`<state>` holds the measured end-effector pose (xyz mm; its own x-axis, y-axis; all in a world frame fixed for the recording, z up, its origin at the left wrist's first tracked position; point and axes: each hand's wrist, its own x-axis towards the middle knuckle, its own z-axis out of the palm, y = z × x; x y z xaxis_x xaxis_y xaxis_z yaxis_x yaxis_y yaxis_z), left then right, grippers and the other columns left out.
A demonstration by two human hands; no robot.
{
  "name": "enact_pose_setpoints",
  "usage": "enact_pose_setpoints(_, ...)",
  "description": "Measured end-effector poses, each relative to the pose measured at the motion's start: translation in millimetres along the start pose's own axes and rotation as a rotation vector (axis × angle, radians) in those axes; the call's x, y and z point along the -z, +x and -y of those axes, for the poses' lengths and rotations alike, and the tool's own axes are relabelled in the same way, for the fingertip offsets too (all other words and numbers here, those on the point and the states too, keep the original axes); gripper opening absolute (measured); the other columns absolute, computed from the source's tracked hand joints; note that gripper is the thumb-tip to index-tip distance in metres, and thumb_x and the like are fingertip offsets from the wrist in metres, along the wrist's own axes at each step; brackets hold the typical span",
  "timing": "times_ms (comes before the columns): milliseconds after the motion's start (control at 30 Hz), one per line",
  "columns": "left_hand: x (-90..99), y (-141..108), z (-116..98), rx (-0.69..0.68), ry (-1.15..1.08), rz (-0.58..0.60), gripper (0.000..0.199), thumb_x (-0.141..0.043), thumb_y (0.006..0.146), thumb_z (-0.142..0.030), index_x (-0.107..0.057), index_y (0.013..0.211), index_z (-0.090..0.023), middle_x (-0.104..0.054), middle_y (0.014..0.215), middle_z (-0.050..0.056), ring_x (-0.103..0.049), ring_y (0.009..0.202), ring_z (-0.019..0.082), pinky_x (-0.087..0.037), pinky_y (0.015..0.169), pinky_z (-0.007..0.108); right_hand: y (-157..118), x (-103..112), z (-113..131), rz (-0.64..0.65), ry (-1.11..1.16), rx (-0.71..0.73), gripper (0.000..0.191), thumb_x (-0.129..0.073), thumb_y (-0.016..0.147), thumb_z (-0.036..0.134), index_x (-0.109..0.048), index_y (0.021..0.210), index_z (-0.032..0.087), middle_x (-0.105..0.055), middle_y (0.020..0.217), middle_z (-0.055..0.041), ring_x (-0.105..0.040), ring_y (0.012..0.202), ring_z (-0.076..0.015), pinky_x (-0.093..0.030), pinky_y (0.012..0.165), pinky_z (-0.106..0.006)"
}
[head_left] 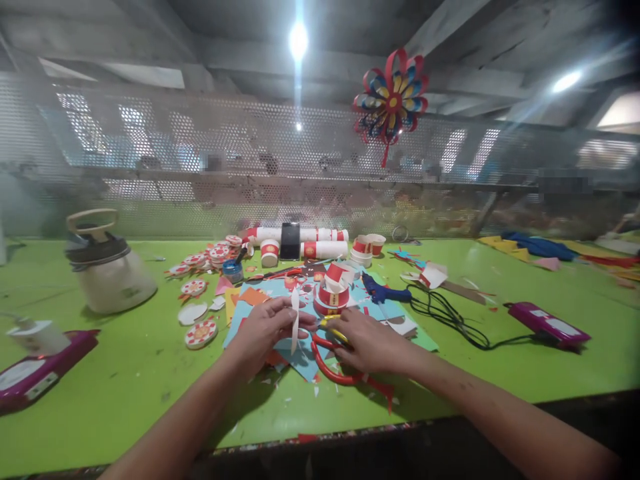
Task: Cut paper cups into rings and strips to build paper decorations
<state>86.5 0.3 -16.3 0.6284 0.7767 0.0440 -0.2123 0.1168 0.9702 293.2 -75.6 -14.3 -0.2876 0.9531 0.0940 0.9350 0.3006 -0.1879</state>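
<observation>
My left hand (270, 327) is closed on a thin white paper disc (295, 321), which stands nearly edge-on between the fingers. My right hand (367, 339) is closed over a pair of scissors with red and yellow handles (336, 375); their blades are hidden. Just beyond both hands sits a red and white paper cup piece (333, 297) with more cut cup paper in it. Blue paper sheets (303, 363) and small scraps lie under the hands.
A blue glue gun (385, 290) trails a black cable to a purple power strip (550, 325). Decorated discs (201, 332) lie left, near a large jug (110, 273). Stacked paper cups (325, 249) and a phone (290, 241) are behind. A paper flower (394, 100) hangs above.
</observation>
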Motion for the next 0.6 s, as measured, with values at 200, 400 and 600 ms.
enact_pose_setpoints(200, -3.8, 3, -1, 0.06, 0.004, -0.124, 0.034, -0.063, 0.078, -0.02, -0.045, 0.107, -0.015, -0.073, 0.086, 0.013, -0.071, 0.077, 0.023, -0.055, 0.068, 0.032, 10, -9, 1, 0.065, 0.019, -0.042, 0.056, -0.059, 0.074, 0.023, -0.048, 0.128, 0.028, -0.057, 0.111, -0.0108, -0.056, 0.095, -0.0286, -0.034, 0.06, -0.029)
enact_pose_setpoints(400, -4.6, 4, -7, 0.065, 0.015, -0.107, 0.018, -0.061, 0.077, -0.016, -0.049, 0.09, -0.015, -0.073, 0.081, 0.014, -0.071, 0.072, 0.023, -0.056, 0.062, 0.029, 13, -6, 2, 0.054, 0.051, -0.157, 0.052, -0.061, 0.074, 0.025, -0.048, 0.125, 0.02, -0.059, 0.113, -0.0105, -0.058, 0.097, -0.0263, -0.041, 0.07, -0.032)
enact_pose_setpoints(600, -8.4, -5, -8, 0.071, -0.041, -0.151, 0.01, -0.063, 0.078, -0.019, -0.055, 0.081, -0.013, -0.072, 0.081, 0.012, -0.07, 0.071, 0.022, -0.057, 0.062, 0.03, 10, 0, 5, 0.021, 0.062, -0.216, 0.047, -0.061, 0.075, 0.024, -0.052, 0.121, 0.02, -0.064, 0.105, -0.0085, -0.061, 0.089, -0.0238, -0.042, 0.067, -0.03)
